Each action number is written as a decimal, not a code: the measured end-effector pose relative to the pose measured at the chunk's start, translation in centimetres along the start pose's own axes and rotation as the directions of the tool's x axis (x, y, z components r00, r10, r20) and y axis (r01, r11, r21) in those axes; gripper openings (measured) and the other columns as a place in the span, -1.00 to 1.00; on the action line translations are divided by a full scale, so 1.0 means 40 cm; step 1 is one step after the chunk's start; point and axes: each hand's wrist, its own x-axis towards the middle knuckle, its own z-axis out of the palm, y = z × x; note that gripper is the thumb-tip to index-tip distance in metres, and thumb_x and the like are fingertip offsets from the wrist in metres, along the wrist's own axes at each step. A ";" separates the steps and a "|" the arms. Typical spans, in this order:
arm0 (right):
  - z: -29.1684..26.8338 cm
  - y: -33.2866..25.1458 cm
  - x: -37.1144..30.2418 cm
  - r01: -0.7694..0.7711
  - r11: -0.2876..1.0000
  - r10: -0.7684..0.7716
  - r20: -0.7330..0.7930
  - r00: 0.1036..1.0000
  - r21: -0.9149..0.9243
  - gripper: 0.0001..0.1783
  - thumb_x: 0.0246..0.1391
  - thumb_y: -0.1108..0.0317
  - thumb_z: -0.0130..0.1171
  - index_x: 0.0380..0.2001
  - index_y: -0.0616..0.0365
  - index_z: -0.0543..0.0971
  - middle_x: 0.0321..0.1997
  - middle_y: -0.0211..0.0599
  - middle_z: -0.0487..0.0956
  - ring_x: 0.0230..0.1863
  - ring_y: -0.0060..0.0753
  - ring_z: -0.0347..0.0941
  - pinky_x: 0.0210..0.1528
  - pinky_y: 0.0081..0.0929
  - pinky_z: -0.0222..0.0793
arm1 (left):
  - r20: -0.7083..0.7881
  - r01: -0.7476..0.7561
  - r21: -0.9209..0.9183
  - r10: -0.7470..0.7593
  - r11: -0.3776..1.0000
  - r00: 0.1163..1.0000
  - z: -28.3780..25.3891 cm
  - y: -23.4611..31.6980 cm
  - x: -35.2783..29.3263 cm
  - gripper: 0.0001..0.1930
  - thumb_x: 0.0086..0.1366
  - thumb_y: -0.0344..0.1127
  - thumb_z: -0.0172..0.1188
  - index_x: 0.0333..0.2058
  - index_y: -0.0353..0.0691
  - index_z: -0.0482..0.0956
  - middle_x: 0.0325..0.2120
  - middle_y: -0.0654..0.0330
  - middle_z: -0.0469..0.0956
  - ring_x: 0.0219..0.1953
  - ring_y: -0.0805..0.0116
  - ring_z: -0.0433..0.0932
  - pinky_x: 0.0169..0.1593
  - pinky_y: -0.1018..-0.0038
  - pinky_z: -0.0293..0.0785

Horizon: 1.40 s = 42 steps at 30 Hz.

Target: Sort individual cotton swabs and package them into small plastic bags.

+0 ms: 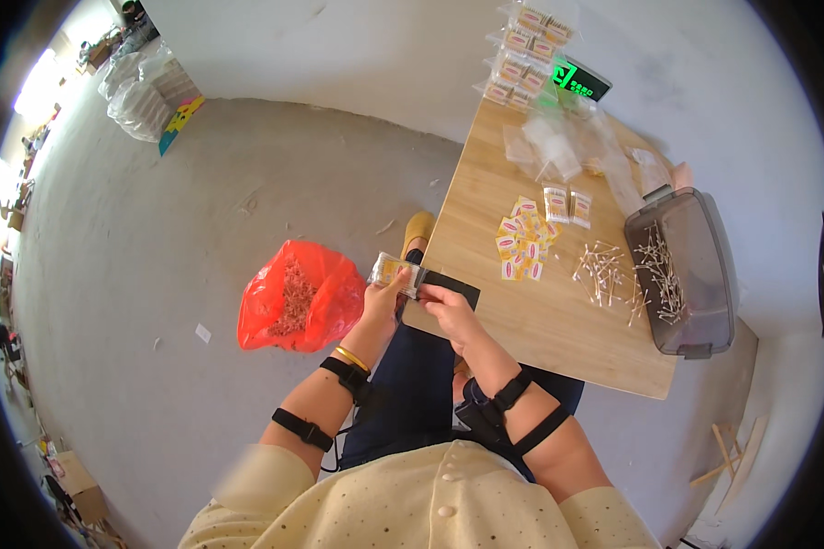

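Note:
My left hand (384, 300) grips a small clear packet (390, 268) with a yellow and white label, its thumb lying across the front. It is held just off the table's near left corner. The fingers of my right hand (450, 314) are closed at the packet's right end; exactly what they pinch is too small to make out. Beside them a flat black strip (454, 289) lies at the table corner. Farther up the table are two similar filled packets (556, 205), a spread of yellow and white cards (522, 245) and a loose heap of cotton swabs (601, 273).
On the wooden table (558, 348), a grey translucent bin (705, 274) with more swabs lies on its side at the right. Packed bags (519, 69) are stacked at the back by a green-lit display (580, 80). A red plastic bag (334, 284) of scraps sits on the floor.

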 end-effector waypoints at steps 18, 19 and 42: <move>0.017 -0.049 0.039 -0.163 0.973 0.147 0.108 0.983 0.162 -0.67 0.26 0.43 0.24 0.08 0.16 0.54 -0.07 -0.40 0.64 -0.31 -0.58 0.59 -0.13 -0.59 0.49 | 0.031 -0.066 0.090 0.063 0.994 0.998 -0.005 0.041 -0.007 -0.62 0.30 -0.19 0.45 -0.02 -0.22 0.60 -0.17 0.24 0.67 -0.17 0.39 0.67 -0.08 0.44 0.61; 0.036 -0.056 0.040 -0.146 0.978 0.132 0.098 0.986 0.150 -0.68 0.26 0.41 0.25 0.06 0.16 0.55 -0.09 -0.41 0.64 -0.31 -0.58 0.58 -0.13 -0.59 0.48 | 0.046 -0.115 0.074 0.112 0.991 0.993 -0.014 0.055 -0.013 -0.62 0.30 -0.18 0.45 -0.01 -0.22 0.60 -0.17 0.24 0.67 -0.16 0.40 0.68 -0.07 0.45 0.61; -0.098 -0.353 -0.489 0.743 0.429 -0.861 0.017 0.509 -0.514 -0.89 0.09 0.55 0.34 -0.34 0.25 0.58 -0.26 -0.21 0.65 -0.15 -0.21 0.59 -0.01 -0.35 0.46 | 0.705 -0.782 0.342 0.408 0.521 0.580 0.205 0.256 -0.516 -0.58 0.21 -0.35 0.47 0.03 -0.29 0.62 -0.14 0.18 0.71 -0.06 0.46 0.60 0.08 0.42 0.48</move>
